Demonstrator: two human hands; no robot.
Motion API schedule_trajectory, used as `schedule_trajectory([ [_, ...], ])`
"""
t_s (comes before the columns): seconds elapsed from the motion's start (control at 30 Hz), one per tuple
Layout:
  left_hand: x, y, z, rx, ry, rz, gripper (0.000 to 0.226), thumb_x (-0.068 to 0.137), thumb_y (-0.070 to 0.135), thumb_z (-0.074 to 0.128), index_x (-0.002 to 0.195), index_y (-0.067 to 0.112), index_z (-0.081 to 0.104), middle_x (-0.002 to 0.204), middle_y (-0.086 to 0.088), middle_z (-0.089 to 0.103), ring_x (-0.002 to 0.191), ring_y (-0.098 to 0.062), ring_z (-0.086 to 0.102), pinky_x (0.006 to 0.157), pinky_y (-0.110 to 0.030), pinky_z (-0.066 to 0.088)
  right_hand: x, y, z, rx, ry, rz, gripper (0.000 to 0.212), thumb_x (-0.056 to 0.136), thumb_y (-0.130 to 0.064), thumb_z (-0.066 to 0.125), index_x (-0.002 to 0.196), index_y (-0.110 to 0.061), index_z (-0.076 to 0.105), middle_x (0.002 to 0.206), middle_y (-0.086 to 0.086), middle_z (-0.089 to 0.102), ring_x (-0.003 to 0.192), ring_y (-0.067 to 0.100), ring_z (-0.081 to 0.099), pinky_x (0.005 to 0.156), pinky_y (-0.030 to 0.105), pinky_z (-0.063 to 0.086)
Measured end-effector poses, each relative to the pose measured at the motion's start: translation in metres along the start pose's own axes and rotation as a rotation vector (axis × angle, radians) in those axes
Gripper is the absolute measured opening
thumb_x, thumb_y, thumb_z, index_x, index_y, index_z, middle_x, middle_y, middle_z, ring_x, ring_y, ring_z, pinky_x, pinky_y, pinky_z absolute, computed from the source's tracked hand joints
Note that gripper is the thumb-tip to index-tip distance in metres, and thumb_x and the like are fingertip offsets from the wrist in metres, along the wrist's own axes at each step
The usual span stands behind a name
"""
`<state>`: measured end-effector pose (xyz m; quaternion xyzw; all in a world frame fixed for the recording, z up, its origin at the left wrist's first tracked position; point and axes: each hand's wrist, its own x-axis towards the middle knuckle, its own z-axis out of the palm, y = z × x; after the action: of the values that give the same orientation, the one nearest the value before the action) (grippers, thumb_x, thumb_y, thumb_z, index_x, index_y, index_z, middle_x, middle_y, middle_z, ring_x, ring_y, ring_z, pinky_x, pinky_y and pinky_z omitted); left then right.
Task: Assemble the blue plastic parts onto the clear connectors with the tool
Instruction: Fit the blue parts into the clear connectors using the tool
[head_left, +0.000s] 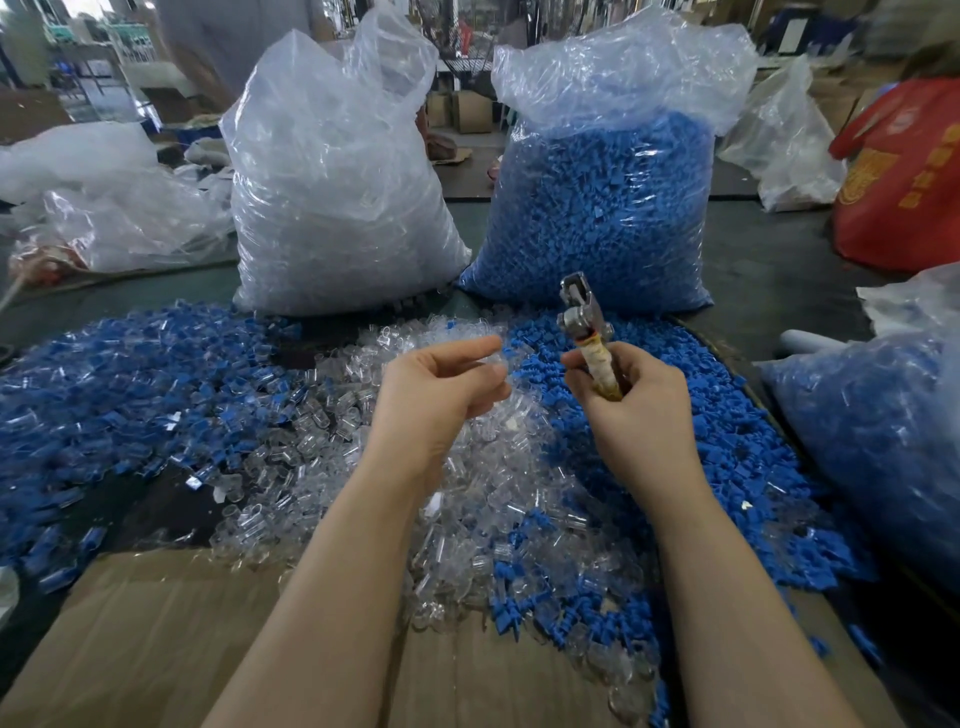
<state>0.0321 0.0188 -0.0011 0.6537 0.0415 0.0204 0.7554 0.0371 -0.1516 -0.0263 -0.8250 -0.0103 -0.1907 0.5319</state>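
Nearest the camera, a cardboard sheet (171, 639) lies flat under the near edge of the piles. Both bare forearms reach forward over it, converging toward the middle of the view. The left hand (436, 395) is raised above the clear connectors (332, 415), palm turned inward, fingers curled with thumb and forefinger brought close together; a clear part may be pinched between them, but blur prevents confirmation. The right hand (631, 410) is closed in a fist around the tape-wrapped handle of the tool (584, 322), which stands nearly upright, its metal head above the knuckles and tilted slightly left. The two hands are apart, the tool between them and nearer the right. Clear connectors form the central heap; loose blue parts (691, 441) lie to its right, and a mixed blue-and-clear spread (104, 384) lies to its left. Beyond the hands stand two upright bags, touching the piles: a clear bag (332, 197) on the left and a blue-filled bag (608, 208) on the right. A further bag (878, 426) of blue-and-clear pieces sits at the right edge.
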Motion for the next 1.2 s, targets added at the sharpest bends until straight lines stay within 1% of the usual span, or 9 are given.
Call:
schedule_trajectory([
  [0.1, -0.001, 0.0, 0.002, 0.016, 0.01, 0.003, 0.026, 0.081, -0.003, 0.073, 0.103, 0.011, 0.074, 0.076, -0.002, 0.076, 0.071, -0.012, 0.072, 0.072, -0.019, 0.058, -0.002, -0.005, 0.0, 0.11, -0.033, -0.031, 0.009, 0.09, -0.014, 0.069, 0.095, -0.021, 0.072, 0.075, -0.011, 0.067, 0.058, -0.005, 0.055, 0.054, 0.007, 0.04],
  [0.23, -0.001, 0.0, 0.005, 0.034, 0.012, 0.011, 0.027, 0.079, -0.002, 0.076, 0.103, 0.008, 0.071, 0.075, -0.004, 0.075, 0.07, -0.013, 0.073, 0.067, -0.018, 0.056, -0.003, -0.01, 0.005, 0.195, -0.025, -0.009, 0.015, 0.084, -0.015, 0.076, 0.084, -0.024, 0.064, 0.071, -0.017, 0.066, 0.063, -0.004, 0.057, 0.06, 0.008, 0.044],
  [0.37, -0.001, -0.003, 0.009, 0.078, 0.06, 0.04, 0.016, 0.075, 0.0, 0.08, 0.085, 0.009, 0.071, 0.07, -0.004, 0.074, 0.07, -0.018, 0.073, 0.071, -0.026, 0.06, -0.005, -0.014, 0.007, 0.259, -0.02, -0.049, 0.016, 0.082, -0.014, 0.078, 0.079, -0.02, 0.064, 0.068, -0.019, 0.065, 0.062, -0.006, 0.057, 0.06, 0.008, 0.045],
  [0.6, 0.0, -0.004, 0.011, 0.13, 0.035, 0.058, 0.016, 0.074, 0.0, 0.08, 0.082, 0.013, 0.075, 0.07, -0.002, 0.074, 0.068, -0.01, 0.071, 0.063, -0.014, 0.052, -0.007, -0.016, 0.007, 0.241, -0.086, -0.128, 0.018, 0.088, -0.01, 0.071, 0.085, -0.027, 0.066, 0.084, -0.012, 0.069, 0.073, -0.001, 0.063, 0.066, 0.011, 0.049],
  [0.73, -0.001, -0.003, 0.01, 0.079, 0.012, 0.043, 0.015, 0.075, 0.0, 0.079, 0.082, 0.012, 0.076, 0.075, -0.004, 0.075, 0.073, -0.012, 0.071, 0.072, -0.022, 0.056, -0.007, -0.013, 0.009, 0.16, -0.05, -0.096, 0.006, 0.087, -0.018, 0.072, 0.088, -0.019, 0.066, 0.079, -0.002, 0.069, 0.072, 0.013, 0.063, 0.067, 0.032, 0.053],
  [0.8, -0.001, -0.003, 0.01, 0.043, -0.007, 0.029, 0.015, 0.075, 0.0, 0.079, 0.082, 0.013, 0.076, 0.077, -0.005, 0.076, 0.074, -0.014, 0.071, 0.078, -0.026, 0.058, -0.008, -0.012, 0.01, 0.132, -0.039, -0.088, 0.009, 0.087, -0.022, 0.073, 0.089, -0.018, 0.066, 0.077, -0.001, 0.067, 0.071, 0.017, 0.062, 0.068, 0.039, 0.053],
  [0.93, -0.002, -0.003, 0.01, 0.007, -0.059, 0.016, 0.018, 0.076, 0.0, 0.078, 0.089, 0.012, 0.076, 0.085, -0.006, 0.076, 0.078, -0.014, 0.071, 0.078, -0.025, 0.056, -0.008, -0.012, 0.01, 0.112, -0.025, -0.084, 0.01, 0.087, -0.026, 0.072, 0.086, -0.023, 0.063, 0.074, -0.005, 0.065, 0.067, 0.012, 0.06, 0.063, 0.035, 0.051],
  [1.1, -0.003, -0.001, 0.008, 0.027, -0.106, 0.026, 0.029, 0.073, -0.005, 0.077, 0.092, 0.017, 0.077, 0.095, -0.005, 0.077, 0.095, -0.017, 0.072, 0.094, -0.033, 0.053, -0.008, -0.013, 0.01, 0.151, -0.033, -0.07, 0.008, 0.089, -0.022, 0.07, 0.084, -0.021, 0.065, 0.071, 0.0, 0.064, 0.057, 0.006, 0.05, 0.054, 0.026, 0.044],
  [1.2, -0.003, -0.002, 0.009, 0.036, -0.125, 0.026, 0.032, 0.075, -0.006, 0.076, 0.094, 0.018, 0.077, 0.096, -0.004, 0.077, 0.098, -0.017, 0.071, 0.098, -0.035, 0.052, -0.008, -0.014, 0.008, 0.173, -0.056, -0.078, 0.015, 0.091, -0.018, 0.068, 0.08, -0.029, 0.064, 0.068, -0.001, 0.064, 0.053, 0.003, 0.046, 0.05, 0.019, 0.039],
])
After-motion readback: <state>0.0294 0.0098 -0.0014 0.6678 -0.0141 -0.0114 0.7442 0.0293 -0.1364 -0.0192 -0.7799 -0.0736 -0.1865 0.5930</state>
